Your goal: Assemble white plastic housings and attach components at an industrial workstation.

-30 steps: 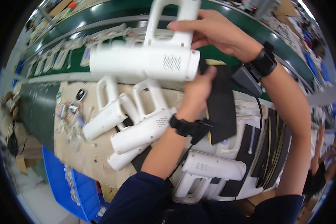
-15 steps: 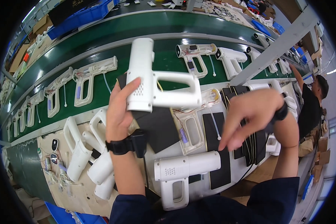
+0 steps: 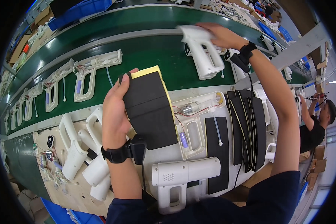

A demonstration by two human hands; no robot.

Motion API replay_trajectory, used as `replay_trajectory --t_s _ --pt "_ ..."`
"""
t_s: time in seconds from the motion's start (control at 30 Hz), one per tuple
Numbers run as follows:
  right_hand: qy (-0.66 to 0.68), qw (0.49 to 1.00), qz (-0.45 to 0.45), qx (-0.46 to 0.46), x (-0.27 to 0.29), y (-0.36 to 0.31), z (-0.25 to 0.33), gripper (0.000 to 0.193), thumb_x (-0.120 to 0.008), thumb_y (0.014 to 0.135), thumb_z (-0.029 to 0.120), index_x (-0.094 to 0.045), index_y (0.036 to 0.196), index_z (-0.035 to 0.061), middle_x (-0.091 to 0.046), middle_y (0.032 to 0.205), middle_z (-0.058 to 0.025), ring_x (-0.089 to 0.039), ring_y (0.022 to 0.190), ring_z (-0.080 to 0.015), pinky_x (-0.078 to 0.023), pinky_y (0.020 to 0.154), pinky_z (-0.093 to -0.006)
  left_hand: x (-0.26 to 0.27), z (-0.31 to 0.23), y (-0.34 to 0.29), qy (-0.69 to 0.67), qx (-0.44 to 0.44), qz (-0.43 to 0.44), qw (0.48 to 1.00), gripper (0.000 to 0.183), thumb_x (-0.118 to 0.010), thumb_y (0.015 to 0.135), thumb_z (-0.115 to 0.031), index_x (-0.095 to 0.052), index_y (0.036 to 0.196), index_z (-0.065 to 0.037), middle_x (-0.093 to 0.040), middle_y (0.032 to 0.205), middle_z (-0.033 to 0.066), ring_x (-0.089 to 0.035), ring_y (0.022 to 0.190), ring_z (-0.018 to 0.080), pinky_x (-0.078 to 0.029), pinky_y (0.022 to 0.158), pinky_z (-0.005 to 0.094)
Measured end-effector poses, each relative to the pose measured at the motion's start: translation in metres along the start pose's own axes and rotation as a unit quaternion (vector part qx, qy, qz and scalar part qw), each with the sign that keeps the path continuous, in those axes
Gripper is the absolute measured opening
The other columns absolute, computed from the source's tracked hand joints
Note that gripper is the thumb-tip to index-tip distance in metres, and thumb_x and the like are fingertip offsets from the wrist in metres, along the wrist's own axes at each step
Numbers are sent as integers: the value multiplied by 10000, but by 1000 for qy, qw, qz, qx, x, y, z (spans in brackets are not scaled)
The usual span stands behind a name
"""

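Observation:
My left hand (image 3: 114, 110) is closed on a black foam sheet (image 3: 149, 108) with a yellow backing edge, held tilted above the bench. Out over the green conveyor, my right hand (image 3: 222, 35) grips the rear of a white gun-shaped housing (image 3: 206, 61), partly blurred. The housing's handle points toward me, over or beside another unit there. Below the foam lies an open half shell (image 3: 209, 102) with a motor, red wires, a purple battery and a thin tube. Nearest me rests a white gun-shaped housing (image 3: 199, 168) with small vent holes.
A stack of black foam strips (image 3: 246, 130) and a single strip (image 3: 218, 164) lie at right. Several open half shells (image 3: 87, 86) line the conveyor (image 3: 145, 56). White housings (image 3: 76, 156) pile up at left. A metal post (image 3: 298, 48) and a co-worker (image 3: 323, 123) are at right.
The white housing has passed from my left hand to my right, which carried it up and right over the conveyor. My left hand now holds the foam sheet in plain view.

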State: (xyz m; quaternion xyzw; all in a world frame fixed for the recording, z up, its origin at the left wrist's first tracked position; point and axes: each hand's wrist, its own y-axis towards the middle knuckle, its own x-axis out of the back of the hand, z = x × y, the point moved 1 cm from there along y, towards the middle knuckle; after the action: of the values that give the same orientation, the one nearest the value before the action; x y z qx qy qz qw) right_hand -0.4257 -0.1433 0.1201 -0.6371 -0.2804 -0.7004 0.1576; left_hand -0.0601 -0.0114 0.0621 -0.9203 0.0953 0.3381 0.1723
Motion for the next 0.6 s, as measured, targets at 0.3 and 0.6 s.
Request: replay_trajectory --t_s 0.3,0.6 --pt "-17 993 84 -83 -57 -31 -80 613 -714 710 101 -553 1301 71 -604 1263 -184 -561 1161 -373 -446 1016 -408 -1 -7 -7 83 -56 -43 994 359 -536 1004 -307 -608 1212 -24 -661 1068 64 -639 940 135 -526 826 276" --pt "-23 990 113 -79 -87 -23 -89 607 -704 753 121 -529 1332 63 -596 1277 -194 -572 1154 -373 -449 1004 -402 -2 -10 -9 89 -55 -52 993 356 -540 1003 -301 -606 1206 -16 -659 1075 63 -635 942 131 -520 831 272"
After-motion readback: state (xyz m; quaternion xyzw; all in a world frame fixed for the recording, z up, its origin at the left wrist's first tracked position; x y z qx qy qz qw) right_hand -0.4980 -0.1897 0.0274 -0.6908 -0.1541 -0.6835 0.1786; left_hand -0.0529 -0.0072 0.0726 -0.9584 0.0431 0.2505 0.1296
